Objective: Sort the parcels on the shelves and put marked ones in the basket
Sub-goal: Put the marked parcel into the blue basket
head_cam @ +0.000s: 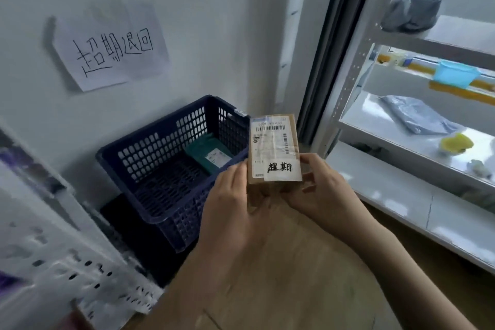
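Both hands, left hand (235,195) and right hand (324,190), grip the small cardboard parcel (273,150), fingers curled round its lower sides; it looks light, stiff, easily dropped into the basket (150,211)

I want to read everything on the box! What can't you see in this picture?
- Small print on the brown box: head view, too small and blurry.
- Box's lower part: hidden by the left hand and right hand.
- Green parcel in the basket: label unreadable.
- Objects at lower left: motion-blurred.
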### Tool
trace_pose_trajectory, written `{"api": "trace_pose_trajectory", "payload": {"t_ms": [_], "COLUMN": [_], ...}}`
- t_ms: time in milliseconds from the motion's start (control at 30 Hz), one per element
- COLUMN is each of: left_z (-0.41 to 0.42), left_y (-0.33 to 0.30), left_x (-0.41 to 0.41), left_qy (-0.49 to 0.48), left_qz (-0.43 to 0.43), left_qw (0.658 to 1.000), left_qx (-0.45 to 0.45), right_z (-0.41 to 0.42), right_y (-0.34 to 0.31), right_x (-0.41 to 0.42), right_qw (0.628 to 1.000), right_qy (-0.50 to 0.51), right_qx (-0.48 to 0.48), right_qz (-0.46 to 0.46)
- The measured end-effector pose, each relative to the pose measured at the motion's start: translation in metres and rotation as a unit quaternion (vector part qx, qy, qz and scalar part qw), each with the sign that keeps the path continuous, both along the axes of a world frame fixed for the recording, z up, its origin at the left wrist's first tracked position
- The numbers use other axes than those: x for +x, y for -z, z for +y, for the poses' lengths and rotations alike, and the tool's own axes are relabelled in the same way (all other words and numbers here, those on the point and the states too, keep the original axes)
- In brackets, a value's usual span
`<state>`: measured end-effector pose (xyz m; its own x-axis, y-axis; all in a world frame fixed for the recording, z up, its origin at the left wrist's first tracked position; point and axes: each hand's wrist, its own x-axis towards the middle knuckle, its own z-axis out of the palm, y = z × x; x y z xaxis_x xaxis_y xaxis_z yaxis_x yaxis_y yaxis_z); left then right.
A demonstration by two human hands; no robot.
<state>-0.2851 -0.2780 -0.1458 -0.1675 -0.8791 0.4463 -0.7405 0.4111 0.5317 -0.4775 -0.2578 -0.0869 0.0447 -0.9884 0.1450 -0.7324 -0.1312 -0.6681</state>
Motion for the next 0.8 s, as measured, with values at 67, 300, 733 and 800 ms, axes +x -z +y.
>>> {"api": "trace_pose_trajectory", "payload": {"t_ms": [67, 300, 733, 800], "left_z": [-0.030, -0.145, -0.264, -0.283], "left_y": [0.002, 0.028, 0.111, 0.128], "left_x": [-0.007, -0.013, 0.012, 0.023], "left_qy": [-0.007, -0.095, -0.251, -0.242], "left_qz": [0.009, 0.012, -0.013, -0.039], "left_qw": [1.000, 0.994, 0.949, 0.944], "left_qx": [0.022, 0.052, 0.190, 0.218], "right_z": [-0.036, -0.199, -0.392, -0.414], "right_y": [0.004, 0.032, 0.136, 0.153], "right_x": [-0.009, -0.017, 0.030, 0.041], "right_qw": [1.000, 0.990, 0.940, 0.933], "right_qy": [-0.014, -0.132, -0.294, -0.299], "right_qx": [-0.001, 0.031, 0.123, 0.138], "right_qz": [-0.001, 0.037, 0.125, 0.146]}}
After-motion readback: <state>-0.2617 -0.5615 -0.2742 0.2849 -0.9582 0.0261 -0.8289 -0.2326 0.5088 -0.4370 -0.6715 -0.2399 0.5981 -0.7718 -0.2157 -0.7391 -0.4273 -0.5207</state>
